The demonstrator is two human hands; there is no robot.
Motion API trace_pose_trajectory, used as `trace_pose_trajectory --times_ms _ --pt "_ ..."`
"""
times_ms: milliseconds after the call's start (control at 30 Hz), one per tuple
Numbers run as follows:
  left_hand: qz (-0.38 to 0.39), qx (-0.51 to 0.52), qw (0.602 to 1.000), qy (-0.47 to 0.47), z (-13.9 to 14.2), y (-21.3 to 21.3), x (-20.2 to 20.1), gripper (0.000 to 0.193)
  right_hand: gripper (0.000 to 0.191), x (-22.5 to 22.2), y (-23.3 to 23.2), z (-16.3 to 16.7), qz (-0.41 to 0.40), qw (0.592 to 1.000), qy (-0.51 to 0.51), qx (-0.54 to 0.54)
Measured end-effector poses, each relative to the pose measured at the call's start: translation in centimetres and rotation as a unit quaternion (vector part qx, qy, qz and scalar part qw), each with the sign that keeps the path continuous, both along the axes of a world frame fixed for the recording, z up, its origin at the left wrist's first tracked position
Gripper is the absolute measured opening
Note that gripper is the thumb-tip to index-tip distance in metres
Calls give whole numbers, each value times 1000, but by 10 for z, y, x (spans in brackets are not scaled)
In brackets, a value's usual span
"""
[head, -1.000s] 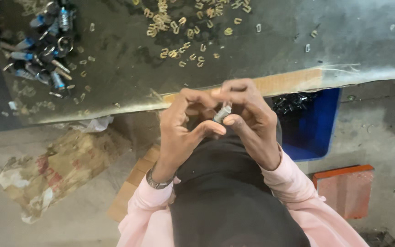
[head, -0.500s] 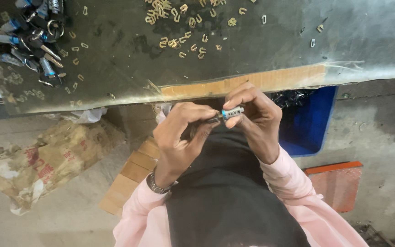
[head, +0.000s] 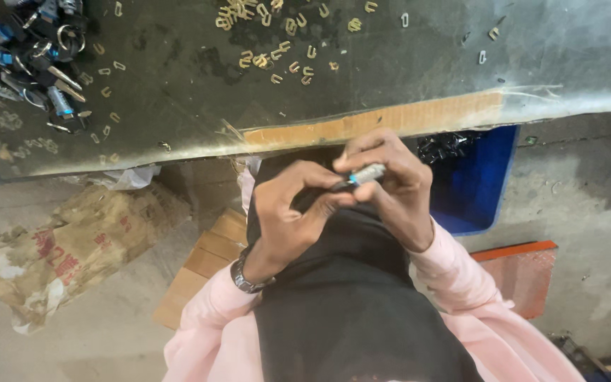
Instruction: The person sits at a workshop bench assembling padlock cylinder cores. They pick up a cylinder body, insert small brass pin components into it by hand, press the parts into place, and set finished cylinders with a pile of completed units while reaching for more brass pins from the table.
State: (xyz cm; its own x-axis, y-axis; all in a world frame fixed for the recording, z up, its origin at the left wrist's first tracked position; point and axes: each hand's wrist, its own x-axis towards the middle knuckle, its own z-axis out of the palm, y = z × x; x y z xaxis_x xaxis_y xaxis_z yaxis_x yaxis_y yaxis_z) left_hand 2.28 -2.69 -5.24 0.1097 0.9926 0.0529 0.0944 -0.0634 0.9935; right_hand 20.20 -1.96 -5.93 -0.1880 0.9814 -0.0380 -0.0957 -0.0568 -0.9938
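Both hands are raised together over the lap, just below the near edge of the desk [head: 178,92]. The left hand [head: 288,212] and the right hand [head: 394,191] meet on one small silver metal piece [head: 365,173] with a blue end; each grip is clamped on it, fingertips pinching from either side. A wristwatch [head: 245,272] sits on the left wrist.

On the desk, well apart from the hands, small brass clips [head: 277,39] lie scattered at the far middle. A heap of blue-and-silver parts with rings [head: 33,60] sits at the far left corner. A strip of brown tape [head: 383,120] runs along the desk's near edge.

Below the desk, a blue bin [head: 479,180] stands to the right, holding dark parts. An orange flat tray [head: 532,272] lies beside it on the floor. A crumpled brown paper sack [head: 65,247] with red printing lies to the left.
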Motion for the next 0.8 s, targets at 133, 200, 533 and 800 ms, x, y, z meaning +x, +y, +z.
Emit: trace_pose_trajectory --times_ms 133,200,533,800 --pt "-39 -59 997 23 8 6 -11 22 46 -7 -16 -4 -69 994 72 50" --pt "43 124 969 207 13 16 -21 32 43 -8 -22 -15 -109 981 148 57" --pt "-39 138 860 490 -1 37 -26 78 45 14 -23 -16 -55 974 185 -116" --pt "-28 160 849 504 -20 32 -33 68 27 -1 -20 -19 -55 972 141 -181"
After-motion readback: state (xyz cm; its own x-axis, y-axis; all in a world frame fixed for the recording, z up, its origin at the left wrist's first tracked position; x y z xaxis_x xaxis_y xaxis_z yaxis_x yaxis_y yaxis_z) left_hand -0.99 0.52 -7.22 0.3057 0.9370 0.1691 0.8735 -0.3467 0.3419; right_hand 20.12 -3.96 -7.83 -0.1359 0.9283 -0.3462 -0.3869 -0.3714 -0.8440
